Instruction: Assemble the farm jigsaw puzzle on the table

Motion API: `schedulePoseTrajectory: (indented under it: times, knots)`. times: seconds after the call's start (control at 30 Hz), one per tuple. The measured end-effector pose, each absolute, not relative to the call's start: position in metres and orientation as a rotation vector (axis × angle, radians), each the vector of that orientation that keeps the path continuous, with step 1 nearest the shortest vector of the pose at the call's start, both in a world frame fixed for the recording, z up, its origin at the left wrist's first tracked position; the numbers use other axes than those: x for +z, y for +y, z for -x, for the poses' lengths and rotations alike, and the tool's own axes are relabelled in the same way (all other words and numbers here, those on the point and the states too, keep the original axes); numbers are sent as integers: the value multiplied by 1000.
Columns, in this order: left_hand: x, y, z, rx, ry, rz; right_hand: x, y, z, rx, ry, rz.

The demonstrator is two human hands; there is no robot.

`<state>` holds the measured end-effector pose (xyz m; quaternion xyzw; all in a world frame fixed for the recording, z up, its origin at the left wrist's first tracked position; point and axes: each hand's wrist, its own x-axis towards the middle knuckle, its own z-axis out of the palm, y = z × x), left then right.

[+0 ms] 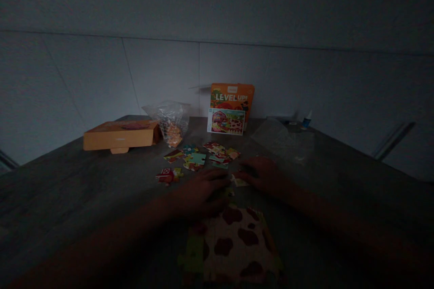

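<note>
Puzzle [242, 246] sits near on the tabletop [101, 189], spotted part joined; far pieces [195, 158] lie loose. Right hand [266, 174] touches a pale piece [240, 182]; cannot tell whether its or left hand's [203, 192] fingers clamp.

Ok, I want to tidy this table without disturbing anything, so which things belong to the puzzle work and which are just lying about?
Seemingly in use:
partly joined cow-patterned jigsaw
loose jigsaw pieces
pale piece at the right hand
barn picture card

Probably just lying about:
orange box
upright LEVEL UP! packaging
bag of orange-toned pieces
clear plastic
small blue-and-white bottle
</note>
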<state>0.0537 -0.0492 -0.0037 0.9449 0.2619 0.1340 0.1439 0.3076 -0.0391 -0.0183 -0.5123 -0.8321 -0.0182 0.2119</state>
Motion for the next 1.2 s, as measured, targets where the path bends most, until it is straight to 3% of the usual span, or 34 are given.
schedulePoseTrajectory:
  times: [0.53, 0.87, 1.2]
  knots:
    - [-7, -47, -52, 454, 719, -2704, 8, 47, -217, -27, -2146, 1707]
    - [-7, -48, -52, 537, 821, -2545, -16, -42, -284, -268, -2032, 1203]
    - [-9, -44, -56, 853, 901, -2240, -5, -60, -263, 102, -1941, 1204]
